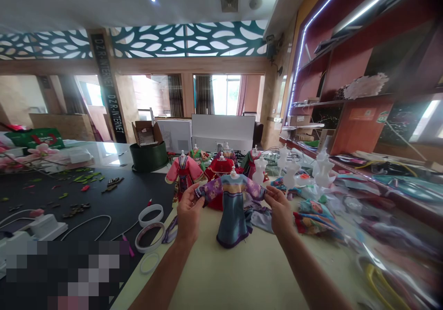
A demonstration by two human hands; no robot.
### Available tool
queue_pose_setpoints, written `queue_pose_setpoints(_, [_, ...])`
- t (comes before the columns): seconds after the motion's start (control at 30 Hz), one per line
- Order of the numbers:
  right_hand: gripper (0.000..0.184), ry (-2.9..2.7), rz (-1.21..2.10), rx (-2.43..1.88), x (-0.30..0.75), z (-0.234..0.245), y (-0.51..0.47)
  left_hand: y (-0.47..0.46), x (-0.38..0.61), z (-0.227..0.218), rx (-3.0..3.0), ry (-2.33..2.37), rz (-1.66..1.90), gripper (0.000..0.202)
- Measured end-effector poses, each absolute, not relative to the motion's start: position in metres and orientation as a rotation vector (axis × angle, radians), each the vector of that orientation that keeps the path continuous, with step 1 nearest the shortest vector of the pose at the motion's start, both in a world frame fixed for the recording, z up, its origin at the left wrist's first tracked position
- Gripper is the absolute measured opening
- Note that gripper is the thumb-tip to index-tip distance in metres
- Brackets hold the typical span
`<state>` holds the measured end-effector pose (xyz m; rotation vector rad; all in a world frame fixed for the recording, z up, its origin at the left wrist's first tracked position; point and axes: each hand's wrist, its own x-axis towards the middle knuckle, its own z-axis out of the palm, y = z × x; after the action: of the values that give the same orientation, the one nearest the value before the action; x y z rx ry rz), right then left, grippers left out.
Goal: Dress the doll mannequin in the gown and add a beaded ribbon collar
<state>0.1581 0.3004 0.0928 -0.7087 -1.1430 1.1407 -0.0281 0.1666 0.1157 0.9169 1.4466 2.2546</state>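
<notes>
A miniature doll-sized robe [232,208] stands on a small mannequin on the pale cream tabletop [242,273]. It has a purple floral jacket with wide sleeves over a long teal-blue skirt. My left hand [188,213] pinches the end of the sleeve on the left side. At the opposite sleeve end, my right hand [279,212] grips the cloth the same way, so the sleeves are spread wide. Loose purple and blue fabric lies behind the skirt on the right.
Behind the robe stand a pink doll dress [184,174], a red one [218,167] and other dressed mannequins. White bare mannequin forms [290,174] stand to the right beside folded patterned fabric [313,217]. Tape rings [150,215] and scattered leaf pieces lie on a black table at left. Shelves line the right wall.
</notes>
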Motion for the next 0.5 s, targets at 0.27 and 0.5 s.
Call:
queue_pose_setpoints(0.27, [0.031, -1.367, 0.873, -0.758, 0.156, 0.105, 0.3, 0.167, -0.039, 0.111, 0.979, 1.813, 2.162, 0.037])
queue_pose_setpoints(0.5, [0.031, -1.72, 0.826, -0.584, 0.133, 0.145, 0.304, 0.186, -0.041, 0.148, 1.487, 1.845, 1.988, 0.029])
